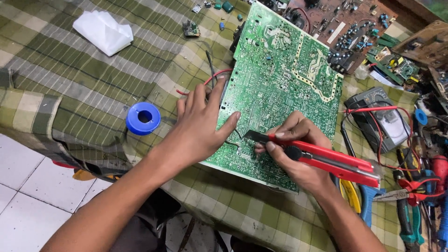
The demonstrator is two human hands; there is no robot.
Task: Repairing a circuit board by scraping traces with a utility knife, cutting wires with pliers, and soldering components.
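Head view: large green circuit board, solder side up.

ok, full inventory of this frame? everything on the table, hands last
circuit board: 1, green, centre of table, solder side up
utility knife: 1, red with black blade, tip on the board
solder spool: 1, blue, left of the board
tissue: 1, white, crumpled, top left
multimeter: 1, dark grey with red leads, right of the board
brown board: 1, with components, top right
pliers: several hand tools, red and blue grips, right edge
tablecloth: 1, green plaid, covers the table
left hand: 1, pressing the board's left edge
right hand: 1, gripping the knife
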